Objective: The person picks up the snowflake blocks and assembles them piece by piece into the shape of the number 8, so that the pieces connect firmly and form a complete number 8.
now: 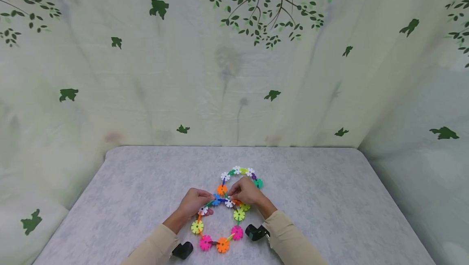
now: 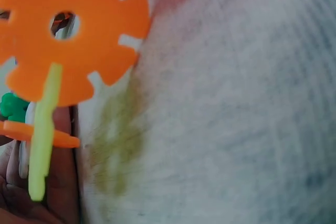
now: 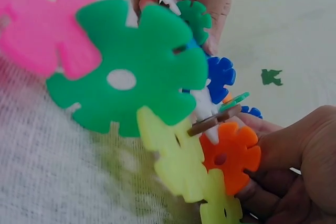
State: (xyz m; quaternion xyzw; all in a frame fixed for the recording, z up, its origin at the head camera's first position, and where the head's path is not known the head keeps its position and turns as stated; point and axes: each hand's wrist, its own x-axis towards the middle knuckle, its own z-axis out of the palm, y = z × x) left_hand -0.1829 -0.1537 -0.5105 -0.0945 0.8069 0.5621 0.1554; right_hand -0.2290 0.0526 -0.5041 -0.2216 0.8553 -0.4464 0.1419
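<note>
Notched plastic flower discs are joined edge to edge into two loops. A larger loop of yellow, pink and orange discs [image 1: 222, 245] lies nearer me, and a smaller loop with white discs [image 1: 236, 170] lies beyond it. At the junction, my left hand [image 1: 192, 201] pinches the chain by a blue disc [image 1: 216, 199]. My right hand [image 1: 247, 192] grips the junction's other side, by a white disc [image 1: 229, 203]. The right wrist view shows its fingers at an orange-red disc [image 3: 231, 156], beside a large green disc [image 3: 152, 72]. Fingertip contacts are partly hidden.
A pale grey cloth covers the table [image 1: 329, 200]. Black wrist devices [image 1: 182, 250] sit by both forearms, close to the near loop. Behind the table hangs a pale curtain [image 1: 205, 73] printed with leaves and branches.
</note>
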